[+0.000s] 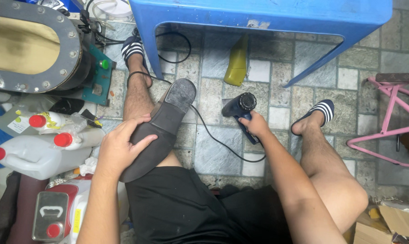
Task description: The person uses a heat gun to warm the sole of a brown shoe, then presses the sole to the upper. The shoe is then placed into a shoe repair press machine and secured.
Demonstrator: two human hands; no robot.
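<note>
My left hand (123, 145) wraps around a dark shoe (159, 129), sole up, resting on my left thigh in the middle left of the frame, its heel pointing toward the top. My right hand (255, 125), fingers closed around the handle, holds a dark blue heat gun (238, 107) just above the tiled floor (213, 149) at centre, its black cord (213, 138) trailing under the shoe. Along the top stands a blue plastic table (258, 13), a yellow bottle (237, 63) beneath it. White jugs with red caps (37, 153) crowd the left edge.
</note>
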